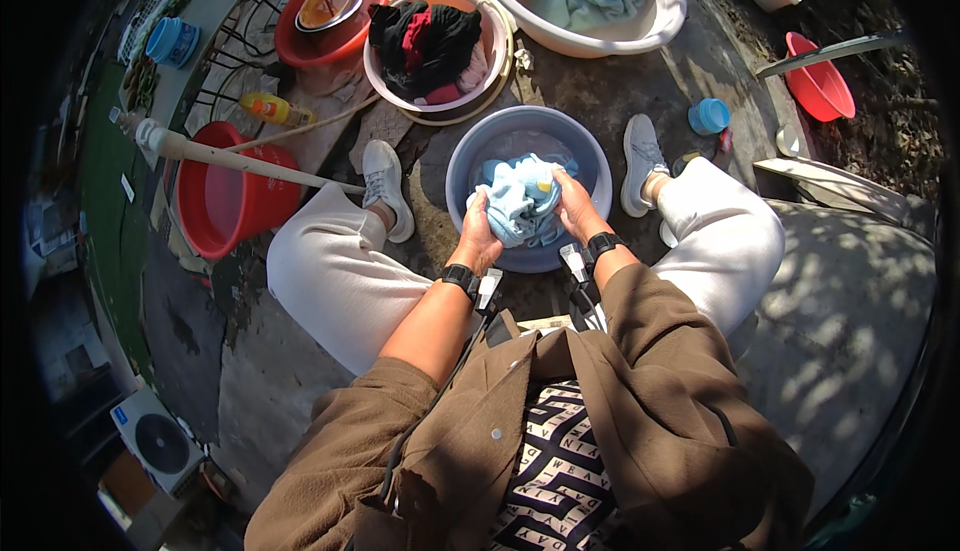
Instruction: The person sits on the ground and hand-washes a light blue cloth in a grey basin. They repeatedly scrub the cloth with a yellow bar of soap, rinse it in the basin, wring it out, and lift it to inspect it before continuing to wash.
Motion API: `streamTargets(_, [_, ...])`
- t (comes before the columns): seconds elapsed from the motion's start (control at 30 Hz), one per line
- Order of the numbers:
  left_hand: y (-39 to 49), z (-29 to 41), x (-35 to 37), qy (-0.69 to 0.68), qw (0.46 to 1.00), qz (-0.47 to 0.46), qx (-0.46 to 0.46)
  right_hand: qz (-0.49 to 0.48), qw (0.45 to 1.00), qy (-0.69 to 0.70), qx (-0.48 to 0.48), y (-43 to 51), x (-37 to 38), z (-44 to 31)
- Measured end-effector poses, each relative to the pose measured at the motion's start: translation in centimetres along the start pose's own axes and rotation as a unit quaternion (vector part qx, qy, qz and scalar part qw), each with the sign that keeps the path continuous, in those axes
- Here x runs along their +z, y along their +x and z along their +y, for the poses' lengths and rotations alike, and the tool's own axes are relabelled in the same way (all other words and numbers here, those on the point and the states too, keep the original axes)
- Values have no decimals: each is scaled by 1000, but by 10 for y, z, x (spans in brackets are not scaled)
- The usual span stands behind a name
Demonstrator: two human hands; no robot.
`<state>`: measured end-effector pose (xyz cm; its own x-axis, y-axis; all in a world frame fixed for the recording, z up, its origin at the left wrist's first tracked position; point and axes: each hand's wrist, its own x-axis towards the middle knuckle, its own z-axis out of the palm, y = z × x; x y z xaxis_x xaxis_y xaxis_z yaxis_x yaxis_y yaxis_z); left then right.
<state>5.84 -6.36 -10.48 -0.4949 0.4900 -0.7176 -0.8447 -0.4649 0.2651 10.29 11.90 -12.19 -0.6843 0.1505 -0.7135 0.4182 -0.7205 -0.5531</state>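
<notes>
A bunched light-blue cloth (517, 202) with a small yellow patch is held between my two hands, over a grey-blue plastic basin (459, 176) that stands between my feet. My left hand (478, 234) grips its left side, with the fingertips against the folds. On the right side, my right hand (576, 202) holds the cloth near the yellow patch. Water shows in the basin behind the cloth, and part of the fabric hangs low inside the rim. Whether its lower edge touches the water cannot be told.
Beyond stand a basin of dark clothes (427, 48), a large white basin (637, 44) with blue fabric in water, and a red basin (289, 48) holding bowls. A red bucket (277, 198), a pale pole (247, 167) and a yellow bottle (274, 109) lie left; a blue tub (709, 115) is right.
</notes>
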Motion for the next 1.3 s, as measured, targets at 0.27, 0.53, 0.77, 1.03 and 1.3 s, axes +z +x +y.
streamTargets(0.27, [-1, -8, -1, 190, 980, 46, 24, 13, 995, 46, 82, -2, 5, 15])
streamTargets(0.53, [13, -18, 10, 587, 770, 190, 162, -91, 995, -16, 29, -18, 31, 33])
streamTargets(0.77, [23, -24, -5, 572, 791, 178, 128, -27, 975, -219, 38, -10, 18, 27])
streamTargets(1.03, [18, -16, -4, 444, 878, 160, 76, 112, 911, -358, -170, -18, 22, 24])
streamTargets(1.3, [-20, -6, 27, 414, 910, -18, -12, 73, 993, -60, -67, -23, 36, 28])
